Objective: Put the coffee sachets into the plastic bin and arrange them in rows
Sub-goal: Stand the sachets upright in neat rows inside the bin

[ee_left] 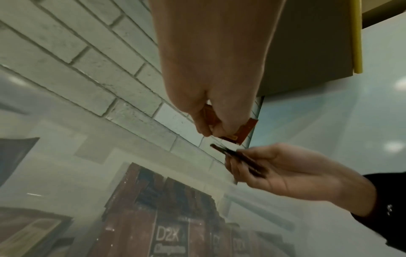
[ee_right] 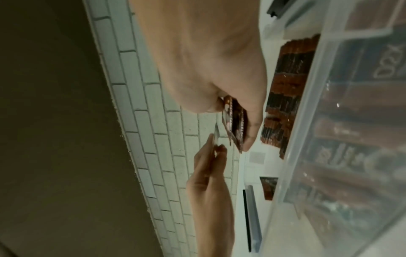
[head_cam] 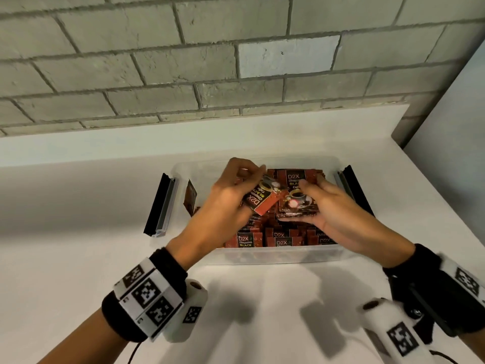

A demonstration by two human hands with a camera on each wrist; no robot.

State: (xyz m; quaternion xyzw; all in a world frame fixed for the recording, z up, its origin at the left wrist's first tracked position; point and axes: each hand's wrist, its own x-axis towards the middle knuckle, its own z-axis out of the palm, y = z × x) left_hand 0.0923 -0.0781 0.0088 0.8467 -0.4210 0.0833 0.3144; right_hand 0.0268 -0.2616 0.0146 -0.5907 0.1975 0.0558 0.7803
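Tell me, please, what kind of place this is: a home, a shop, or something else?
Probably a home kitchen or pantry corner, though I cannot be sure. A plain white counter runs along a grey brick-pattern wall, and a cabinet hangs overhead. The clear plastic bin full of coffee sachets suggests storage.

Glossy foil sachets (head_cam: 298,198), clear plastic bin (head_cam: 275,254) (smooth), matt rough brick wall (head_cam: 157,74).
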